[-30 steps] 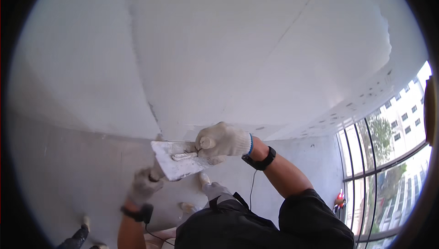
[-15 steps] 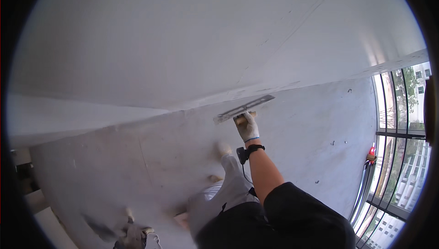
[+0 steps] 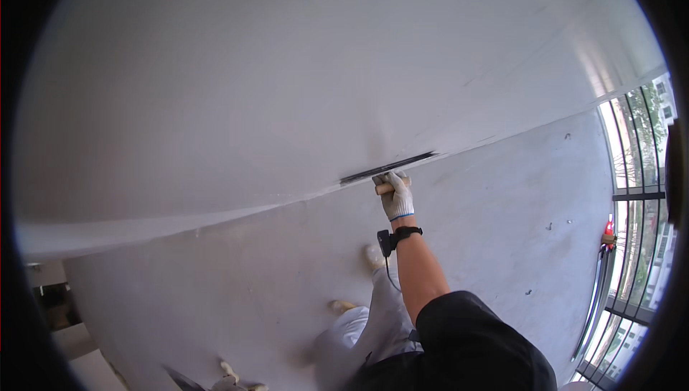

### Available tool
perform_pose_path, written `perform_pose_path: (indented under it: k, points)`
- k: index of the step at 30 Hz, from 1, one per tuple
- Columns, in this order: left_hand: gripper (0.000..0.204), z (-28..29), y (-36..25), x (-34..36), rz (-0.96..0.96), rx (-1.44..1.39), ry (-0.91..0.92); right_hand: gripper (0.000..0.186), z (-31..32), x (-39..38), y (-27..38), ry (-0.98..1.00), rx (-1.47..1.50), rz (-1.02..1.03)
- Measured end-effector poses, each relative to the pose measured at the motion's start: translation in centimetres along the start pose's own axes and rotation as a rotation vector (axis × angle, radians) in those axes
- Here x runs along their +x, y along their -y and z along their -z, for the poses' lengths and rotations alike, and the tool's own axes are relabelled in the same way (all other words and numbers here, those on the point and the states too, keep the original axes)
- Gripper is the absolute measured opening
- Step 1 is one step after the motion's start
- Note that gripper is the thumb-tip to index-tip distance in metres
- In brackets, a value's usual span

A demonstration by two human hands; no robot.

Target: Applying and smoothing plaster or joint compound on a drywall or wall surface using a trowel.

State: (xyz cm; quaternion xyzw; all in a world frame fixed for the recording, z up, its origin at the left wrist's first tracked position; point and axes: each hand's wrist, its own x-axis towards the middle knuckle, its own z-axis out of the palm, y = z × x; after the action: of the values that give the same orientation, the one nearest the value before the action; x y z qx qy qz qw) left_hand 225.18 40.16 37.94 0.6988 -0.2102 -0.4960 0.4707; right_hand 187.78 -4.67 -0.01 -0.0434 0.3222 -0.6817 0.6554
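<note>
Right hand (image 3: pixel 396 196): one, in a pale knitted glove with a blue cuff edge; fingers wrapped around a wooden handle (image 3: pixel 385 190), the grasp closed.

Trowel (image 3: pixel 387 166): one, long dark narrow blade, seen nearly edge-on; set aslant, its right end higher, along the wall's lower edge, right of that edge's middle. It appears to lie against the wall; exact contact cannot be told.

Left hand: not clearly distinguishable; state of its fingers cannot be told. A dark pointed shape (image 3: pixel 184 379) is cut off by the picture's lower edge.

Wall (image 3: pixel 215 104): one, broad, pale, largely even; a bright sheen toward its right edge.

Condition of work, by judgement: the greater part of the wall reads as smoothed and well advanced. The strip at the lower edge, beneath the blade, appears to be the part in hand. Outstanding, apparently: faint lines and short dark marks (image 3: pixel 470 82) toward the upper right corner, and a dull streak (image 3: pixel 377 129) just above the trowel. Whether the coating is wet or dry cannot be told.

Wrist strap (image 3: pixel 408 233): one, black, with box and cable, on the right wrist.

Floor (image 3: pixel 488 211): grey, meeting the wall's lower edge.

Window (image 3: pixel 631 197): dark-barred, at the floor's right edge; a red object (image 3: pixel 608 233) just beside it.
</note>
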Motion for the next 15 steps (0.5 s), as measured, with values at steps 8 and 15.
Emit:
perform_pose_path:
  k: [8,15]
  points:
    - [0.037,5.4,5.6,6.9,-0.105,-0.228,0.103,0.017,-25.6,-12.6,14.5,0.076,-0.126,0.37]
    - [0.029,8.9,4.6,8.3,-0.325,-0.044,0.208,0.011,-55.3,-21.6,37.8,0.436,-0.127,0.734]
